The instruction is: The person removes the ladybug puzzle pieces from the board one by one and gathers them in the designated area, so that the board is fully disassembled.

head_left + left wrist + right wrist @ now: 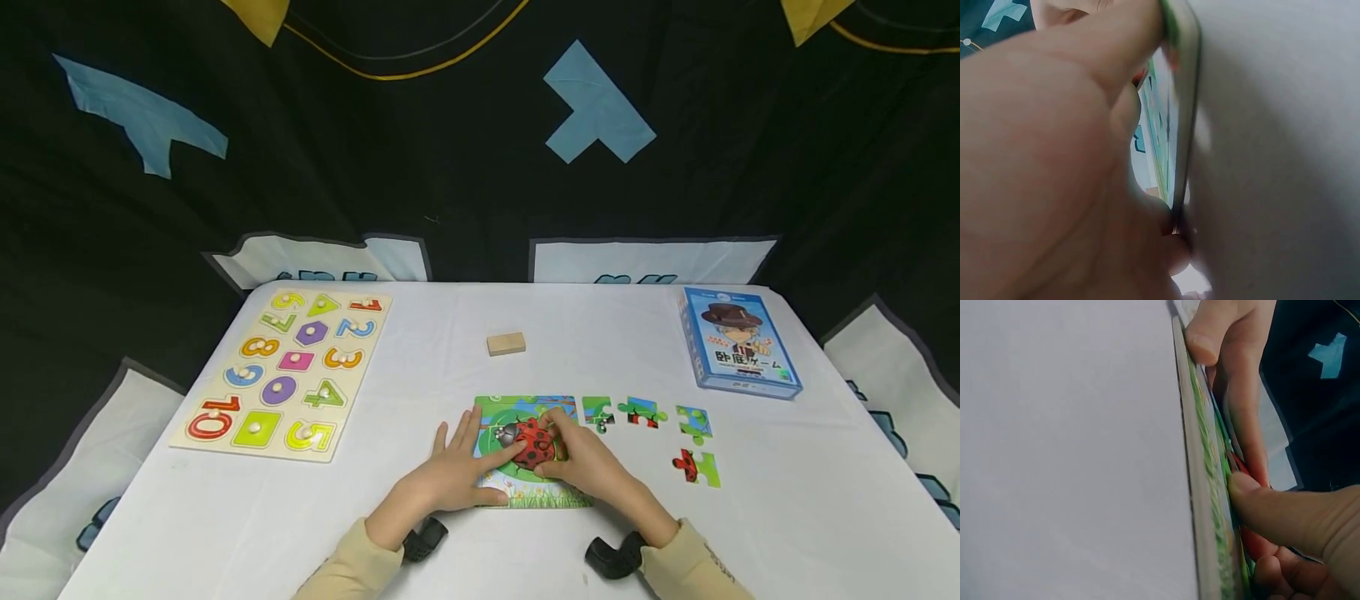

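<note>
Near table edge, ladybird puzzle board [525, 454] lying flat on white tablecloth [465, 533]. Left hand [450, 475] spread flat, fingers straight, pressing board. Right hand [585, 462] pinching red ladybird piece [534, 443] at board's centre. Loose pieces [645, 414] nearby, right.

Bare cloth [465, 325] lay open left of the wooden block [506, 343], and along the near edge to either side of the forearms. Blocked to the right by four loose pieces [643, 412] (well apart from the blue box [738, 350]), far left by the number board [288, 372].
</note>
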Available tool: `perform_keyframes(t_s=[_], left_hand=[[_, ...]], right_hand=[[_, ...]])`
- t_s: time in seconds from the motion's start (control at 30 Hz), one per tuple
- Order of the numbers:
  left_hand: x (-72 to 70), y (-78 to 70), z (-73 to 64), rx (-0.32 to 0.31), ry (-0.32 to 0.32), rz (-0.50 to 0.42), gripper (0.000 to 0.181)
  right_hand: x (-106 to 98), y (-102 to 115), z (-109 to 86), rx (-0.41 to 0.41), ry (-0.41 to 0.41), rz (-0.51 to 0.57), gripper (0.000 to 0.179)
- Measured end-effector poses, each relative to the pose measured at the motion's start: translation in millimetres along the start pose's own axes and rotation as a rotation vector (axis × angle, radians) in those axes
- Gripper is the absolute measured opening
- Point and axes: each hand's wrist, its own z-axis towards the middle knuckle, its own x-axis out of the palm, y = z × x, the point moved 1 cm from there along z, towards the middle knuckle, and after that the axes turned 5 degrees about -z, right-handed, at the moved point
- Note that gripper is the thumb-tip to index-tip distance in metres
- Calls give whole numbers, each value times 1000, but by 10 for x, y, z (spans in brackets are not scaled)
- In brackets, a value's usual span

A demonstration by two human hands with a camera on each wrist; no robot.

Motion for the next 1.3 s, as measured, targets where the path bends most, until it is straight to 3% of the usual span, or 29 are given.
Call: perform_keyframes(t_s=[0.2, 0.33, 0.6, 0.8, 1.03, 1.17, 1.3], left_hand=[[13, 11, 3, -8, 11, 1, 69], [10, -4, 11, 0, 11, -1, 70], [-4, -19, 15, 1, 12, -23, 71], [20, 7, 13, -2, 8, -51, 73], [40, 50, 17, -8, -3, -73, 79], [31, 57, 18, -8, -27, -82, 85], [27, 45, 22, -10, -30, -81, 87]], right_hand=[[-21, -27, -25, 14, -35, 24, 45], [-168, -87, -96, 60, -75, 34, 45], [-703, -361, -549, 176, -131, -43, 46], [-842, -580, -797, 294, -98, -78, 44], [-756, -594, -734, 250, -80, -138, 43], [-664, -406, -550, 153, -100, -176, 41], [-451, -156, -335, 18, -50, -204, 39]])
